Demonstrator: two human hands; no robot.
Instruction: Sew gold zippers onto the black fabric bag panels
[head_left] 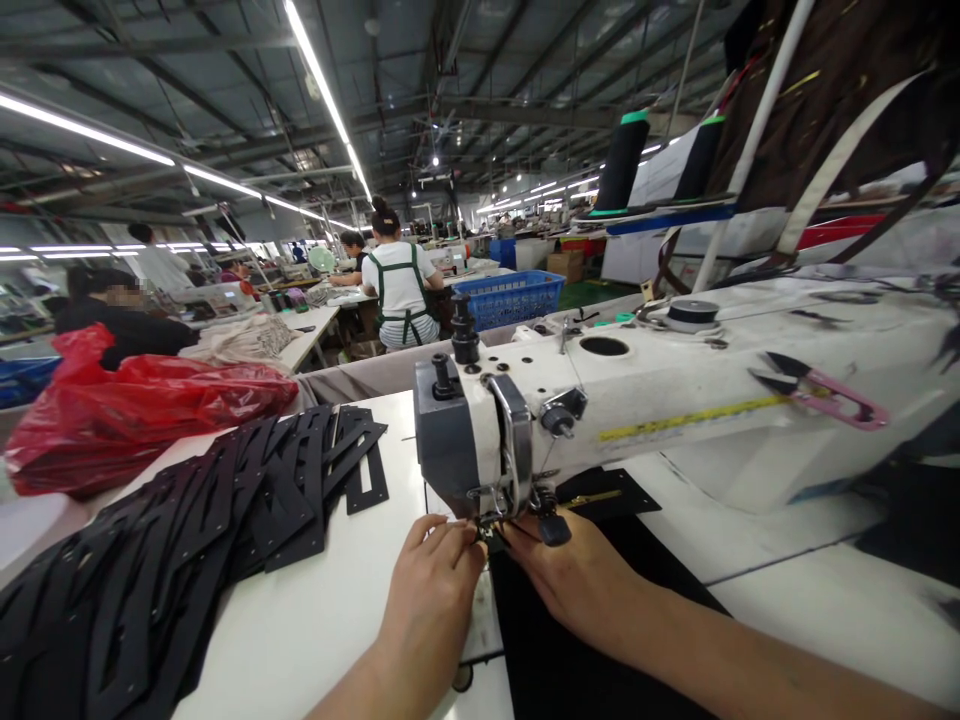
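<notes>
A white sewing machine stands before me, its dark grey head end above both hands. My left hand is curled at the left of the needle area, fingers bent and pressed together; whatever they pinch is too small to make out. From the right, my right hand reaches under the machine arm, closed at the edge of a black fabric panel, with its fingertips partly hidden by the presser parts. The panel runs from the needle toward me. Behind my right hand lies a black piece with a gold zipper.
Overlapping black cut frames cover the left of the white table. A red plastic bag lies beyond them. Pink-handled thread snips rest on the machine arm; black thread cones stand above. Co-workers sit farther back near a blue basket.
</notes>
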